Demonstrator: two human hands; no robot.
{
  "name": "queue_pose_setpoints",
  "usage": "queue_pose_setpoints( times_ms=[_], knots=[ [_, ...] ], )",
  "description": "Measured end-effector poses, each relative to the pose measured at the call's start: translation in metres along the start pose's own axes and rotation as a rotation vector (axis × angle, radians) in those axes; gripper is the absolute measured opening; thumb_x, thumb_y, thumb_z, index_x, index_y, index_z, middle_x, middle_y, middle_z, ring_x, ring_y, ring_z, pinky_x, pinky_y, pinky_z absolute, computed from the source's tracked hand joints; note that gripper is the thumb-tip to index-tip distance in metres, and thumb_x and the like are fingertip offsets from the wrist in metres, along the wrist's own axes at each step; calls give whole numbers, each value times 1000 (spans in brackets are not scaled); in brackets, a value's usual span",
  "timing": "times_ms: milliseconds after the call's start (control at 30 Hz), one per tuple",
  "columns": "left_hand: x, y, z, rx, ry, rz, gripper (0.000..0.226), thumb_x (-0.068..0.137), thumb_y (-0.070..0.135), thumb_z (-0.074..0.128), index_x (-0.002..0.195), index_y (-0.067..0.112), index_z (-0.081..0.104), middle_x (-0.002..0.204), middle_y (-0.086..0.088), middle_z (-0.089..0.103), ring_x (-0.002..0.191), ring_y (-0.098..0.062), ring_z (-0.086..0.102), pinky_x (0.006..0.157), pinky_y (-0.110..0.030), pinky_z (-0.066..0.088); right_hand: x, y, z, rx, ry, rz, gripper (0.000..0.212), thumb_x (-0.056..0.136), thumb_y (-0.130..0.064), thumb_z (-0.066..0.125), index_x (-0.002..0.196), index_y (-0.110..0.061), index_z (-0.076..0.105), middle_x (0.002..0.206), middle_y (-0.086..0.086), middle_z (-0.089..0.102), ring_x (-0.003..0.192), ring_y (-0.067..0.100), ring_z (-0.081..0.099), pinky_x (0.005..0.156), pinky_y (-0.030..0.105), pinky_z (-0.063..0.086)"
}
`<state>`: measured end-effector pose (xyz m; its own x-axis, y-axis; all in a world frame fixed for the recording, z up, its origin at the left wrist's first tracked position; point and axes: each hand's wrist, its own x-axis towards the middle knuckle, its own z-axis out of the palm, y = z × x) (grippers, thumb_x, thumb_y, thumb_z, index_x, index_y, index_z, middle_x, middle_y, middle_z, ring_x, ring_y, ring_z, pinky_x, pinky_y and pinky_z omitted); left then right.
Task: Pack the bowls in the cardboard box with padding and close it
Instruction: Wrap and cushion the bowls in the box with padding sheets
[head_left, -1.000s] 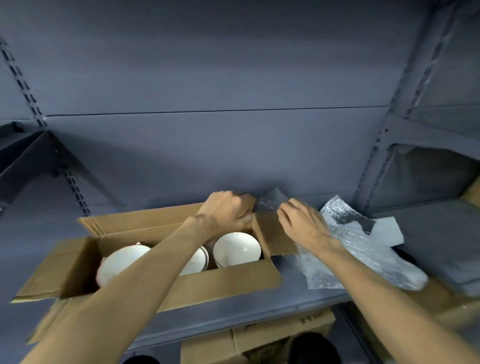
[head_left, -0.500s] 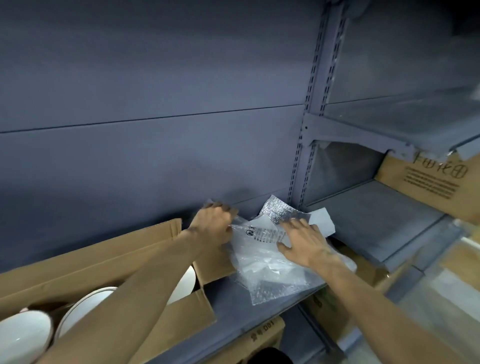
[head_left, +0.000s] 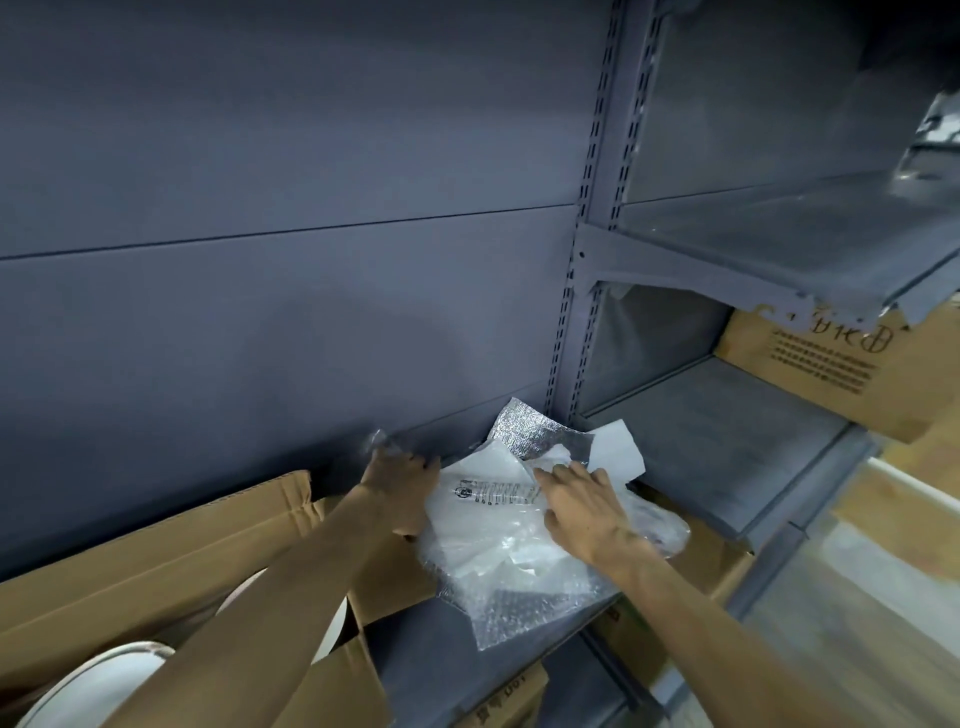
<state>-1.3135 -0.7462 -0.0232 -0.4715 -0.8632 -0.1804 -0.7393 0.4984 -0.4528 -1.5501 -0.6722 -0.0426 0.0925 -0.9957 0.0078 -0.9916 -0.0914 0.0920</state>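
An open cardboard box (head_left: 156, 587) sits on the grey shelf at the lower left, with white bowls (head_left: 98, 680) inside, partly hidden by my left forearm. To its right lies a heap of padding: clear bubble wrap (head_left: 524, 597), a printed plastic bag (head_left: 488, 493) and a silvery foil sheet (head_left: 524, 426). My left hand (head_left: 400, 478) grips the left edge of the plastic padding at the back of the shelf. My right hand (head_left: 582, 504) rests on top of the heap, fingers pressed on the plastic.
The grey shelf (head_left: 415, 644) has a slotted upright post (head_left: 587, 234) just behind the padding. A lower shelf (head_left: 727, 426) lies to the right, with a printed cardboard carton (head_left: 831, 374) on it. More cartons (head_left: 509, 696) stand underneath.
The view has swung right, away from the box. My hands left the box's end flap and went to the padding heap; the left took its edge, the right settled on top.
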Motion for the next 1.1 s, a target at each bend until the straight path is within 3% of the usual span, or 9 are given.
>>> queue_pose_setpoints(
  times_ms=[67, 200, 333, 500, 600, 700, 833, 933, 1100],
  knots=[
    [-4, 0, 2, 61, -2, -21, 60, 87, 43, 58, 142, 21, 45, 138, -7, 53, 131, -32, 46, 112, -60, 25, -1, -3, -4, -3, 43, -16, 45, 101, -17, 51, 146, -17, 50, 141, 5, 56, 129, 25, 45, 108, 43, 34],
    [-15, -14, -1, -1, 143, -112, 36, 97, 26, 44, 130, 23, 60, 141, -10, 43, 134, -31, 37, 112, -51, 31, -4, -11, -14, 9, 124, -10, 43, 102, -23, 47, 144, -20, 53, 136, 2, 54, 128, 24, 40, 105, 42, 32],
    [-28, -37, -21, -66, 360, -90, 41, 99, 31, 42, 136, 12, 44, 138, -12, 51, 137, -29, 40, 121, -45, 21, -6, -20, -29, 29, 239, 59, 37, 102, -30, 46, 137, -21, 56, 123, -1, 50, 119, 23, 40, 101, 41, 34],
    [-54, -69, -43, -119, 546, -84, 53, 89, 10, 48, 140, 6, 37, 119, -14, 64, 125, -33, 52, 125, -46, 12, -4, -29, -59, 61, 456, 137, 26, 101, -26, 50, 116, -17, 70, 106, 2, 47, 105, 27, 44, 91, 43, 37],
    [-68, -87, -56, -169, 632, -110, 54, 78, -1, 55, 131, 5, 43, 117, -16, 62, 113, -35, 54, 114, -41, 31, -1, -40, -79, 124, 602, 163, 22, 99, -22, 54, 107, -15, 73, 107, 4, 49, 102, 28, 45, 87, 44, 35],
    [-93, -111, -62, -255, 724, -129, 46, 72, -5, 57, 115, 6, 42, 102, -17, 63, 92, -37, 57, 84, -42, 44, 5, -63, -95, 170, 629, 130, 23, 98, -23, 53, 111, -17, 71, 114, 5, 58, 108, 29, 49, 91, 46, 36],
    [-144, -144, -52, -390, 769, -115, 35, 85, 16, 47, 120, 9, 41, 102, -16, 63, 80, -38, 61, 70, -42, 50, 12, -104, -105, 191, 597, 9, 24, 100, -23, 46, 112, -18, 66, 107, 3, 69, 108, 28, 55, 100, 45, 35],
    [-187, -163, -36, -302, 705, -171, 46, 87, 35, 43, 129, 16, 42, 112, -10, 62, 75, -37, 64, 60, -37, 47, 12, -138, -107, 212, 572, -109, 21, 100, -19, 43, 108, -15, 62, 99, 6, 74, 100, 30, 64, 102, 46, 39],
    [-270, -185, -4, -212, 617, -237, 55, 88, 59, 41, 133, 27, 41, 117, -1, 67, 81, -36, 68, 64, -38, 51, 5, -187, -108, 357, 387, -440, 11, 106, -22, 32, 105, -17, 42, 97, 11, 68, 77, 38, 65, 63, 45, 52]
  ],
)
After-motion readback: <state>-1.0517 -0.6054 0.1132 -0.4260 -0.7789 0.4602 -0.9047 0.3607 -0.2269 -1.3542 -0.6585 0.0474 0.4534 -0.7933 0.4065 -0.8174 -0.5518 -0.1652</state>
